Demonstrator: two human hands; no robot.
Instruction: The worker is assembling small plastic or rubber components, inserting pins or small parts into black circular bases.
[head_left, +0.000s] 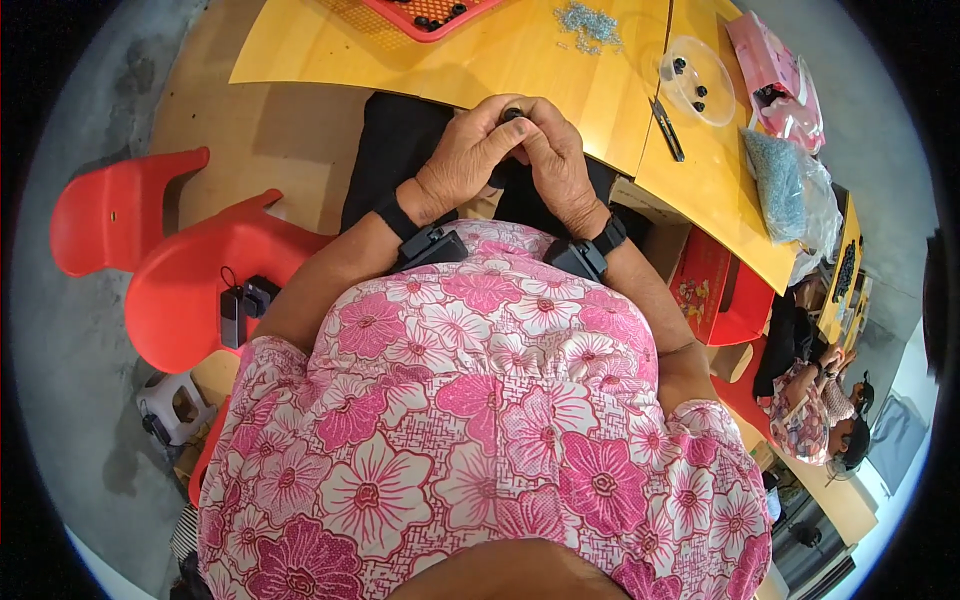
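My left hand [465, 155] and my right hand [557, 160] meet at the near edge of the yellow table [480, 70]. Between their fingertips is a small round black part [513, 114], mostly covered by the thumbs and fingers. Both hands are closed on it. On the table, a clear round plastic bowl [722, 78] holds a few similar black parts. Beside the bowl lies a black-handled cutter or snips [667, 130]. A scatter of small clear bits [588, 25] lies farther back.
A red tray [430, 34] with black parts sits at the far edge. On the right are a pink package [768, 60] and a bag of bluish-grey granules [775, 180]. Red chairs [180, 285] stand at left. Other people [815, 400] sit at the far right.
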